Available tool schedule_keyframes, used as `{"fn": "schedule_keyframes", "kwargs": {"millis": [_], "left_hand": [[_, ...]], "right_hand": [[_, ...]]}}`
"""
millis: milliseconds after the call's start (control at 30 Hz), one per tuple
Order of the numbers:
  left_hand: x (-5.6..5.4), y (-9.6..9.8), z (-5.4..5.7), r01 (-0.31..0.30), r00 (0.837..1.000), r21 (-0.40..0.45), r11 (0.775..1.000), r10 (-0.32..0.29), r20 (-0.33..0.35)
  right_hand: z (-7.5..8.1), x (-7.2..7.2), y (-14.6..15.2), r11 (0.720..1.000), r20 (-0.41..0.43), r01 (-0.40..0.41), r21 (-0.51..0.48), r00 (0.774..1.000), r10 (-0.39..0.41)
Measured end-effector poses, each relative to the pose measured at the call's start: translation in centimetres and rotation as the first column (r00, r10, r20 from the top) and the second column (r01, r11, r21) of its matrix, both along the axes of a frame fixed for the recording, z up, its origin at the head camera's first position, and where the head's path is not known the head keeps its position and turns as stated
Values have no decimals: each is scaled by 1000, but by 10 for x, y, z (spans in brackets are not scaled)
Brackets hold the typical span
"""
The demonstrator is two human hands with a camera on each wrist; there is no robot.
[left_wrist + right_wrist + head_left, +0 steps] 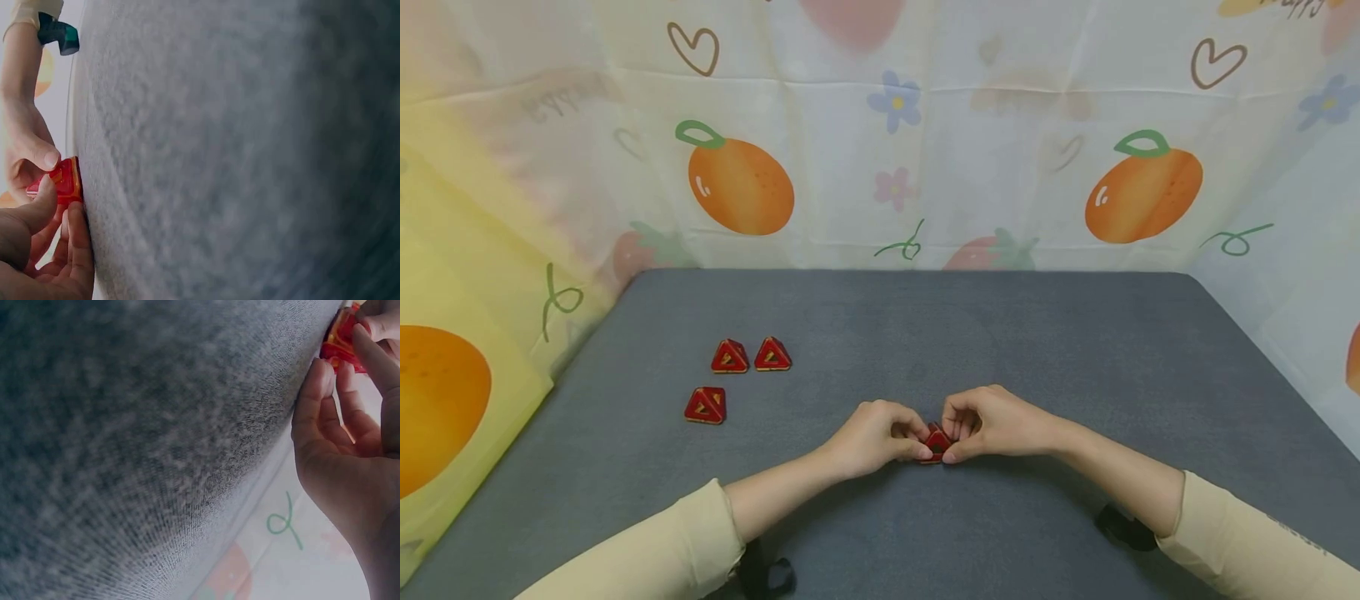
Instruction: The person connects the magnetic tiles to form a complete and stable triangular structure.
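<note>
A small red pyramid-shaped piece (pixel 936 443) with gold trim sits on the grey tabletop between both hands. From the left side, my left hand (pixel 876 437) pinches it between thumb and fingers. My right hand (pixel 1000 422) grips the opposite side, its thumb at the lower front edge. In the left wrist view the red piece (pixel 65 181) rests against the table surface, with a thumb over its face. Fingers partly cover the red piece (pixel 342 340) in the right wrist view.
Three similar red pyramids stand at the left of the table: one at back left (pixel 730 357), another beside it (pixel 772 354), and a third nearer (pixel 705 406). A fruit-printed curtain (pixel 850 167) hangs behind the table's far edge.
</note>
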State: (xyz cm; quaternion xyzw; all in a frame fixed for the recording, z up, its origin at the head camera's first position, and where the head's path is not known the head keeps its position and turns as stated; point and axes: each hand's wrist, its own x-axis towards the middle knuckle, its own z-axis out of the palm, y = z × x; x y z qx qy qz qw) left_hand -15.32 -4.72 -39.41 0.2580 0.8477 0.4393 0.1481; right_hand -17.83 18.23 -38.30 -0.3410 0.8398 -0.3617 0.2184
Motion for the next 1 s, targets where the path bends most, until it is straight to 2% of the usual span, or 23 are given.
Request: {"fn": "schedule_keyframes", "kwargs": {"millis": [267,667,1000], "left_hand": [[-4,0,1,18,999,0,1000,-18,47],[-6,0,2,23,999,-18,1000,-23,34],[-4,0,3,2,1000,-26,1000,-1,30]], "right_hand": [[1,1,1,1000,11,-4,-7,1000,4],[3,0,0,1000,14,3,9,1000,-4],[2,0,0,1000,25,6,2,1000,-6]]}}
